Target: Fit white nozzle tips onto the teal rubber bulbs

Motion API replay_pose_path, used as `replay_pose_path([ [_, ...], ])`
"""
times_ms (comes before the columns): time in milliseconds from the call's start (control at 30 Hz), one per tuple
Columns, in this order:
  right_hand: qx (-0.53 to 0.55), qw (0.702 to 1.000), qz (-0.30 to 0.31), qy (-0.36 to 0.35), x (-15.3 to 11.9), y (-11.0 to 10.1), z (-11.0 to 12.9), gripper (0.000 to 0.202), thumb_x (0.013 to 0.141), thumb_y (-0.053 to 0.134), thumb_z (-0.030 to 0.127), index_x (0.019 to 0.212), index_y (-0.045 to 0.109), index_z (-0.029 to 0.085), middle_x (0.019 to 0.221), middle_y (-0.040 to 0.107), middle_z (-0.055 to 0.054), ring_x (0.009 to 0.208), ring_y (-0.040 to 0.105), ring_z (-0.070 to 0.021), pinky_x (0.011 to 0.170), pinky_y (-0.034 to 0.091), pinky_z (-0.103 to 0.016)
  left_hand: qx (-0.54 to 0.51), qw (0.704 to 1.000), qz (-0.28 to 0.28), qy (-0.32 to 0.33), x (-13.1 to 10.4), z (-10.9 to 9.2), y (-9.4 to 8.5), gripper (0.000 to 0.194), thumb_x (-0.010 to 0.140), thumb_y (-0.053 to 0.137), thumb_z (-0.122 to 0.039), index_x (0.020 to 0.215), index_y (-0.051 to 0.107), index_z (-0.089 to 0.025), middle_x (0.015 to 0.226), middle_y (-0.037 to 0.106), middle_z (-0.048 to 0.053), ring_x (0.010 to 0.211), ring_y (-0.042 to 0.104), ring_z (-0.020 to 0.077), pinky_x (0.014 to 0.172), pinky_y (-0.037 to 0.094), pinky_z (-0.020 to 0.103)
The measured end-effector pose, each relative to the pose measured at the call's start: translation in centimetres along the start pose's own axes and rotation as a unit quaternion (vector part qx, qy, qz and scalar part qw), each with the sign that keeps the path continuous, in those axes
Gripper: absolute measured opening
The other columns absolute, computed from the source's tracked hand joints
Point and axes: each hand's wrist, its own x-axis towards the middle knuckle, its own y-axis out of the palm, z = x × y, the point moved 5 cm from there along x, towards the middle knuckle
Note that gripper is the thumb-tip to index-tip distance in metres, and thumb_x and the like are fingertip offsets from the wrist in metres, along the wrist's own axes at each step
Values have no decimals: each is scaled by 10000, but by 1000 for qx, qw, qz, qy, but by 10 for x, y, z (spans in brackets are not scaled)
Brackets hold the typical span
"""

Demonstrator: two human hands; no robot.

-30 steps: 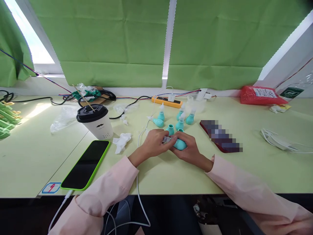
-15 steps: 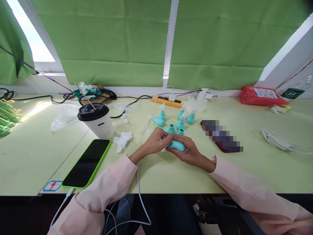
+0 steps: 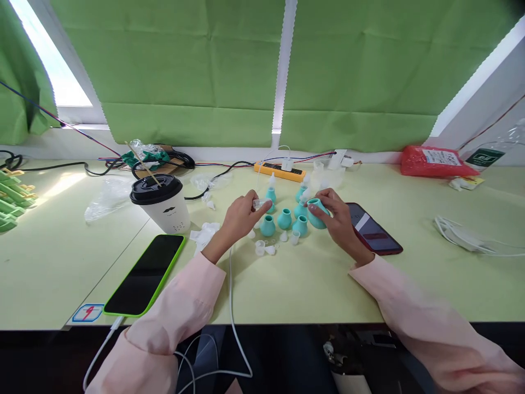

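Above table [image 3: 295, 293], pinching clear plastic piece [image 3: 258, 203] in left hand [image 3: 241, 216], gripping teal bulb [image 3: 316, 221] around middle in right hand [image 3: 339, 219], prob for steadiness. Plus open bulbs [image 3: 284, 220] bunched between, likely for easy reach.

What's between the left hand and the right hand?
In the head view, three open teal bulbs stand between the left hand and the right hand, with small translucent parts nearer the camera and tipped bulbs farther back.

Left forearm [image 3: 180, 306] points to 1 o'clock, right forearm [image 3: 422, 312] to 10 o'clock; wrists [image 3: 216, 247] bare. Left hand [image 3: 243, 214] and right hand [image 3: 339, 220] stand apart, each set in a thumb-and-finger pinch.
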Motion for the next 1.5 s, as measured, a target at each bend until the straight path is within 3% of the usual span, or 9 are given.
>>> replay_pose_path([
  [67,-47,999,5,14,7,-4,-13,188,667,557,349,587,531,181,670,461,-7,606,462,-123,529,385,-245,74,997,10,-1,1,5,4,269,712,444,-457,738,425,-190,574,488,-3,640,444,165,509,303,242],
  [167,-119,989,77,47,13,-4,-30,214,618,581,364,533,533,174,557,485,12,502,447,-105,469,359,-233,141,990,18,3,2,12,8,239,725,447,-400,838,459,-190,669,546,28,760,453,207,554,329,261],
  [300,-211,962,146,94,12,-6,-47,250,569,589,416,573,605,167,582,578,-10,478,490,-116,441,365,-228,194,980,42,-20,4,22,12,264,717,452,-387,870,505,-179,788,567,61,803,451,224,576,343,273],
  [567,-201,943,251,90,7,-2,-63,137,584,566,273,679,649,221,653,638,4,512,561,-136,450,419,-224,153,985,70,-40,10,41,21,277,721,436,-249,974,514,-168,740,592,44,791,503,203,685,378,300],
  [667,-210,937,260,103,7,-2,-66,145,583,556,243,697,644,225,696,643,1,542,569,-142,467,427,-228,142,986,84,-32,15,45,26,300,730,398,-215,998,518,-153,740,603,38,729,529,169,705,384,282],
  [867,-231,925,277,118,7,-2,-69,146,583,553,251,709,625,233,741,637,-2,558,564,-144,490,422,-242,130,984,120,-32,21,53,36,286,700,455,-357,878,583,-173,721,608,33,686,543,170,612,404,255],
  [1100,-225,926,275,124,7,-2,-63,263,592,569,400,780,598,218,754,628,-16,596,567,-146,507,419,-235,176,983,47,-37,40,65,36,397,782,322,-204,1171,394,-234,1067,459,109,991,392,251,770,344,392],
  [1333,-248,924,258,137,8,-3,-58,299,598,562,449,793,591,224,753,630,-13,622,568,-154,535,429,-247,206,978,39,-23,54,88,49,321,700,509,-282,1020,496,-261,1184,329,110,1035,277,346,728,303,496],
  [1500,-250,935,218,123,11,-4,-49,297,606,553,463,770,595,220,725,632,-17,625,568,-160,537,432,-255,197,978,41,49,55,84,47,265,686,535,-229,943,477,-254,1104,440,44,1117,224,262,830,249,436],
])
